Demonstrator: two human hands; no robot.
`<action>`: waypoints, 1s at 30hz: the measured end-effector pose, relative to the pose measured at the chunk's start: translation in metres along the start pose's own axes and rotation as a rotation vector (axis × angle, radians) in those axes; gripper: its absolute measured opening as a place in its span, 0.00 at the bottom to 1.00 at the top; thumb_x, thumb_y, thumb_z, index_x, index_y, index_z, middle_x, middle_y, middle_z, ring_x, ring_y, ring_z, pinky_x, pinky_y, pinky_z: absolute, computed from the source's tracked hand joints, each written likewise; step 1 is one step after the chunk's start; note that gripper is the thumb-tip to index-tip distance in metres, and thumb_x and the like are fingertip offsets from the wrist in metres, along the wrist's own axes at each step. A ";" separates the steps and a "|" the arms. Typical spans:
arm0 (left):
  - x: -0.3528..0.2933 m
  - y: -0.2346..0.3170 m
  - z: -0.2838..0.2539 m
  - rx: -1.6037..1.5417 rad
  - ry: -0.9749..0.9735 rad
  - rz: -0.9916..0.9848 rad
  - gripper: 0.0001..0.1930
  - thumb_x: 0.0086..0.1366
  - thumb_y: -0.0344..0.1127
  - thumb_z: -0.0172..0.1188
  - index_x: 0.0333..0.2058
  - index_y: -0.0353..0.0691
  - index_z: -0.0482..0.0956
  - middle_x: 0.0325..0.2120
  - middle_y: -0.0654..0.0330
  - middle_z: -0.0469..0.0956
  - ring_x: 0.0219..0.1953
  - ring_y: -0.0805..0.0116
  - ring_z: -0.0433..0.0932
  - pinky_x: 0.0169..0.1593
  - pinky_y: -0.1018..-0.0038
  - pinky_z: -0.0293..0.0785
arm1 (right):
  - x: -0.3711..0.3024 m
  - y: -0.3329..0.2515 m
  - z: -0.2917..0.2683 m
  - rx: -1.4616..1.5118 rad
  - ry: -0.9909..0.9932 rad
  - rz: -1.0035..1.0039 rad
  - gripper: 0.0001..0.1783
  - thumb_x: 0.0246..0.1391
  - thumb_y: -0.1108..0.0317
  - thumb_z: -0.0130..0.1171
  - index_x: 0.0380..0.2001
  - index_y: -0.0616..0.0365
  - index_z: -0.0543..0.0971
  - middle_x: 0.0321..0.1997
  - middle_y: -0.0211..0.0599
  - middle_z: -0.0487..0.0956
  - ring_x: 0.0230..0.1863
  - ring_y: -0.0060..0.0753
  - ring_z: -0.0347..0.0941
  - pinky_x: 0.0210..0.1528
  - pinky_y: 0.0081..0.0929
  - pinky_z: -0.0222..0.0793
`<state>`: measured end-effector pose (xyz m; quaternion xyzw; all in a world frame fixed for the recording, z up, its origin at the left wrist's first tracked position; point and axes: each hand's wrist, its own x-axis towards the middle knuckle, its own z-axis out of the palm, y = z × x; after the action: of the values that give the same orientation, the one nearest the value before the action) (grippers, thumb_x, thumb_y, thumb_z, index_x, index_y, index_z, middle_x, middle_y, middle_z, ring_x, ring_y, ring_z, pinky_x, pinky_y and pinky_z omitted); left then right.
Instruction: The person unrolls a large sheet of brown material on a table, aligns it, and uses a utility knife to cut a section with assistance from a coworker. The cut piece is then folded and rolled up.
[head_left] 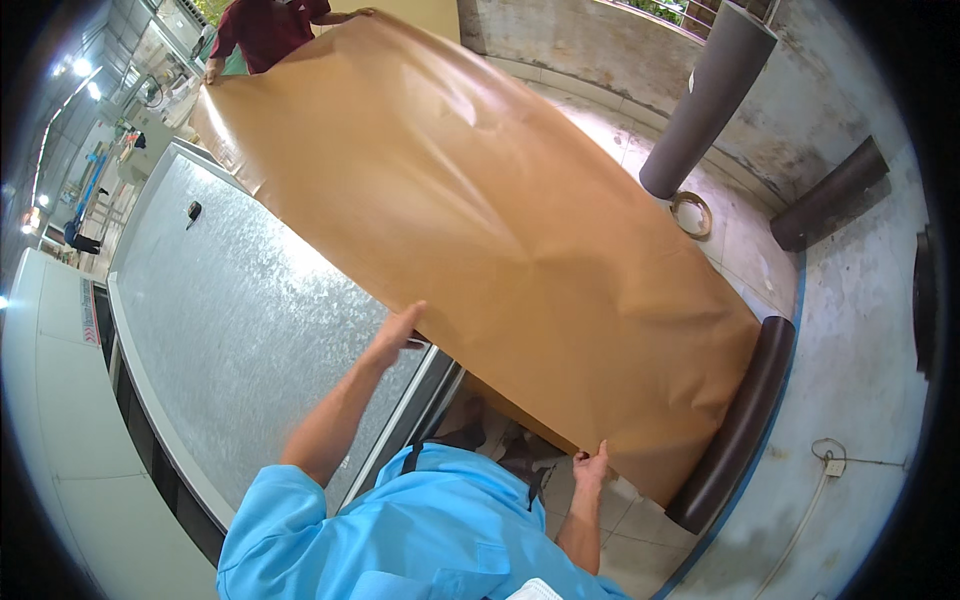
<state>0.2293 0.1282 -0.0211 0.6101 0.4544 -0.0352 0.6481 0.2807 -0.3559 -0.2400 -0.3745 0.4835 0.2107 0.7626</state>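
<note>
A wide brown sheet (500, 230), smooth with soft ripples, stretches diagonally from the far left to a dark brown roll (735, 430) at the lower right. At its near edge, my right hand (592, 464) pinches the sheet between thumb and fingers. Farther left along that same edge, my left hand (398, 335) has its fingers stretched out against the sheet, its thumb apart from them. Another person in a dark red shirt (265, 35) holds the far end with both hands. Under the sheet's left side is a table with a shiny, mottled silver top (240, 300).
A small black object (193, 210) lies on the silver surface. One tall dark roll (710, 100) leans by the back wall, with another roll (830, 195) to its right. Between them and the sheet lies a tan ring (691, 215). A white cabinet (80, 420) stands at left.
</note>
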 end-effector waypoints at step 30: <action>0.039 -0.062 -0.003 0.062 -0.237 -0.041 0.29 0.65 0.61 0.45 0.51 0.43 0.71 0.41 0.60 0.79 0.38 0.65 0.79 0.41 0.69 0.69 | -0.109 0.094 -0.131 -1.015 -0.173 -0.190 0.18 0.61 0.59 0.48 0.40 0.64 0.78 0.35 0.38 0.80 0.38 0.28 0.73 0.42 0.29 0.69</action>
<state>0.2132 0.1346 -0.0923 0.6119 0.3858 -0.1340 0.6773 0.0922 -0.3938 -0.2104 -0.7203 0.2198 0.3785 0.5381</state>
